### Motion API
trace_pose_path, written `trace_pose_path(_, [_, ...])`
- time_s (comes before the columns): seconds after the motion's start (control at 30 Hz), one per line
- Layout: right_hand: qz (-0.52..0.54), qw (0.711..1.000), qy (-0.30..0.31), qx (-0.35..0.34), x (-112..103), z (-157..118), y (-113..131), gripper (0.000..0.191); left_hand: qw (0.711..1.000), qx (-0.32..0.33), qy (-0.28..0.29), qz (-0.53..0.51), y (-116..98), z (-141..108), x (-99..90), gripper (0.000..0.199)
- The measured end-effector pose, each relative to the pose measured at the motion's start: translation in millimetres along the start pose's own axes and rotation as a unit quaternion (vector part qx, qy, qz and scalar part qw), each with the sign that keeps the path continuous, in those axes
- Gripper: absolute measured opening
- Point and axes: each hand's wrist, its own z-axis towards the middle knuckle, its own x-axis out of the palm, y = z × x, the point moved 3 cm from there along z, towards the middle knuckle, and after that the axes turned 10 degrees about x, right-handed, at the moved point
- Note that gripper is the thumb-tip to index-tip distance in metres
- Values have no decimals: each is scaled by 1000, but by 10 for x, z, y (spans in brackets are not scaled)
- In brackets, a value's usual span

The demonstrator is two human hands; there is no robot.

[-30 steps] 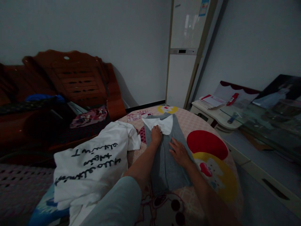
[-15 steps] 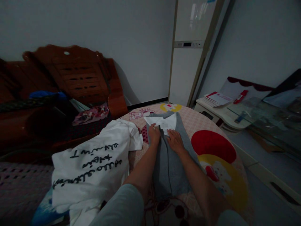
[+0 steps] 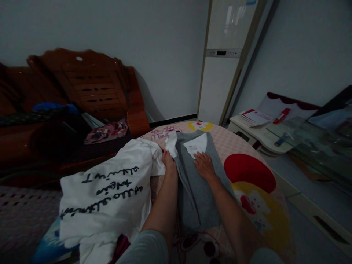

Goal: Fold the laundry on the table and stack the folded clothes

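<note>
A grey knitted garment [image 3: 203, 198] with white collar-like flaps [image 3: 198, 143] lies on a round table in front of me. My left hand [image 3: 168, 161] is closed around the edge of its left front, by the left white flap [image 3: 171, 145], and holds that side folded out to the left. My right hand [image 3: 204, 165] rests on the right front, fingers spread, fingertips at the lower edge of the right flap. Left of my left hand is a white shirt [image 3: 115, 194] with black lettering, its sleeve near my wrist.
A pink patterned tablecloth [image 3: 220, 146] with red and yellow prints covers the table. Behind on the left stands a wooden bench [image 3: 90, 88] with cloths on it. A tall white cabinet-like unit [image 3: 217, 84] stands at the back. Papers [image 3: 255, 117] lie on a side stand to the right.
My left hand has moved left with the garment's left front, parting the two white flaps and opening the front. My right hand has hardly moved.
</note>
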Motion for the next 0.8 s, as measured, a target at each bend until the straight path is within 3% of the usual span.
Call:
trace_pose_path(0.17, [1,1000,2,0,-17,0,4,42,999,13,-13,40,-37,-161,153,15])
trace_pose_path(0.2, [1,1000,3,0,-19,2,6,42,997,30,6,64,-67,-209,198,15])
trace_pose_path(0.27, [-1,1000,5,0,-23,5,11,42,977,89,103,162,-145,-318,310,13])
trace_pose_path(0.3, [-2,1000,5,-1,-24,7,13,43,950,122,174,228,-181,-380,376,13])
trace_pose_path(0.37, [-3,1000,6,-1,-28,9,17,43,861,160,319,363,-217,-503,495,15])
trace_pose_path(0.43, [-2,1000,7,1,-31,11,20,43,780,154,391,464,-227,-577,574,18])
trace_pose_path(0.53, [1,1000,11,4,-38,10,27,42,707,134,388,576,-253,-591,693,20])
trace_pose_path(0.67, [5,1000,12,10,-58,1,40,46,614,150,380,675,-260,-609,908,50])
trace_pose_path(0.73, [1,1000,13,14,-68,-3,46,46,568,171,398,700,-235,-646,995,44])
trace_pose_path(0.8, [-6,1000,15,14,-75,-4,52,45,548,188,418,700,-195,-686,1044,38])
